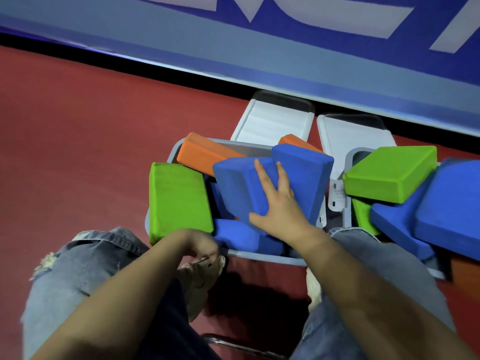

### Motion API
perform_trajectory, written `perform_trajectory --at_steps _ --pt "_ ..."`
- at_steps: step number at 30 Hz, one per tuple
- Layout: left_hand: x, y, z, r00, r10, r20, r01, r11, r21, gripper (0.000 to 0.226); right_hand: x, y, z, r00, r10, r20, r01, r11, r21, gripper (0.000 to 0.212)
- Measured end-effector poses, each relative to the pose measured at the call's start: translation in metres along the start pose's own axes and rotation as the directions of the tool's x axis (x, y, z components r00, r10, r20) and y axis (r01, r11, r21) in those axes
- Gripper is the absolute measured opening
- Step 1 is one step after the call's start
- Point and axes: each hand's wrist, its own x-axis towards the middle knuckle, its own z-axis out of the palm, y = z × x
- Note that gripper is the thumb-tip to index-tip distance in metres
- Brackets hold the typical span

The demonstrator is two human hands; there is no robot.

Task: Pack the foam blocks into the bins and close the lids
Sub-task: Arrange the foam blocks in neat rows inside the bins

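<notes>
Right hand (278,203) lies flat on a blue foam block (239,185), fingers straight and spread, thumb out along its near edge; I read that as me pressing the block down into the left bin (270,257), since the pile stands above the rim. Just beyond my fingertips a second blue foam block (309,172) leans tilted, with an orange foam block (202,154) further out to the left. A green foam block (176,198) stands on edge at the bin's left side. My left hand (202,246) sits at the near rim, fingers curled under, though I cannot tell whether they grip anything. Off to the right the other bin (349,162) overflows too. Both lids (272,120) hang open beyond.
</notes>
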Motion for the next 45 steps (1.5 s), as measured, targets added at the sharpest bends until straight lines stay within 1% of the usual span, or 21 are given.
perform_trajectory --at_steps 3,6,7,8,9,10,11,13,14,18,20,22,25,27,33,36,37,38,41,43,45 --pt "-0.031 0.007 -0.020 0.986 0.095 -0.137 -0.145 0.895 -0.421 0.021 -0.002 0.001 0.001 1.000 0.005 -0.011 -0.004 1.000 0.023 0.107" --pt "-0.057 -0.012 -0.054 0.933 0.112 -0.341 -0.327 0.660 -0.677 0.018 -0.004 -0.001 0.000 0.999 -0.021 -0.049 0.022 1.000 0.015 0.104" --pt "-0.058 -0.024 -0.064 0.901 0.029 -0.432 -0.371 0.565 -0.737 0.019 -0.005 -0.003 -0.001 0.995 -0.050 -0.083 0.049 0.999 -0.014 0.101" --pt "-0.054 -0.039 -0.071 0.850 -0.113 -0.515 -0.403 0.492 -0.772 0.024 -0.006 -0.006 -0.003 0.988 -0.091 -0.126 0.085 0.995 -0.051 0.099" --pt "-0.046 -0.053 -0.075 0.769 -0.298 -0.566 -0.389 0.486 -0.783 0.034 -0.007 -0.008 -0.005 0.974 -0.142 -0.176 0.128 0.988 -0.089 0.098" --pt "-0.036 -0.067 -0.072 0.686 -0.456 -0.568 -0.343 0.485 -0.804 0.050 -0.008 -0.009 -0.007 0.957 -0.182 -0.226 0.160 0.981 -0.112 0.099" --pt "-0.028 -0.073 -0.066 0.645 -0.552 -0.528 -0.280 0.472 -0.836 0.068 -0.008 -0.009 -0.010 0.944 -0.193 -0.266 0.169 0.980 -0.108 0.099" --pt "-0.010 -0.079 -0.048 0.726 -0.580 -0.370 -0.199 0.337 -0.920 0.101 -0.006 -0.005 -0.013 0.937 -0.160 -0.311 0.145 0.987 -0.070 0.097" --pt "-0.005 -0.079 -0.039 0.759 -0.563 -0.326 -0.182 0.298 -0.937 0.107 -0.006 -0.003 -0.014 0.937 -0.141 -0.319 0.129 0.990 -0.060 0.096" --pt "-0.012 -0.066 -0.039 0.747 -0.522 -0.411 -0.235 0.371 -0.899 0.088 -0.002 0.000 -0.012 0.942 -0.104 -0.319 0.095 0.995 -0.043 0.092" --pt "-0.017 -0.064 -0.045 0.756 -0.477 -0.447 -0.300 0.354 -0.886 0.091 0.002 -0.001 -0.011 0.948 -0.087 -0.307 0.079 0.996 -0.038 0.092" --pt "-0.027 -0.062 -0.050 0.720 -0.480 -0.500 -0.341 0.383 -0.859 0.102 0.006 -0.003 -0.011 0.950 -0.058 -0.306 0.054 0.998 -0.019 0.091" --pt "-0.050 -0.064 -0.060 0.620 -0.516 -0.591 -0.222 0.607 -0.763 0.105 0.008 -0.007 -0.010 0.946 -0.037 -0.322 0.044 0.999 0.015 0.091" --pt "-0.062 -0.069 -0.068 0.596 -0.509 -0.622 -0.151 0.690 -0.708 0.101 0.009 -0.007 -0.010 0.948 -0.039 -0.316 0.045 0.999 0.011 0.092" --pt "-0.055 -0.065 -0.063 0.531 -0.580 -0.618 -0.125 0.668 -0.734 0.077 0.007 0.000 -0.008 0.967 -0.071 -0.244 0.064 0.997 -0.039 0.101" --pt "-0.051 -0.058 -0.054 0.475 -0.567 -0.673 -0.160 0.697 -0.699 0.076 0.007 -0.002 -0.006 0.961 -0.058 -0.270 0.058 0.998 -0.006 0.102" --pt "-0.050 -0.060 -0.053 0.480 -0.554 -0.680 -0.155 0.709 -0.688 0.079 0.007 -0.004 -0.005 0.956 -0.061 -0.287 0.067 0.998 0.010 0.102" --pt "-0.049 -0.063 -0.053 0.517 -0.543 -0.662 -0.120 0.720 -0.684 0.085 0.008 -0.005 -0.005 0.952 -0.065 -0.300 0.075 0.997 0.022 0.103" --pt "-0.050 -0.068 -0.049 0.695 -0.493 -0.524 0.031 0.748 -0.663 0.104 0.010 -0.009 -0.003 0.943 -0.074 -0.324 0.089 0.995 0.032 0.103" --pt "-0.053 -0.067 -0.047 0.726 -0.479 -0.492 0.038 0.744 -0.667 0.108 0.011 -0.013 -0.003 0.940 -0.084 -0.331 0.101 0.994 0.036 0.103" --pt "-0.055 -0.068 -0.047 0.714 -0.482 -0.508 0.000 0.726 -0.688 0.109 0.013 -0.016 -0.002 0.941 -0.089 -0.327 0.107 0.994 0.038 0.103"
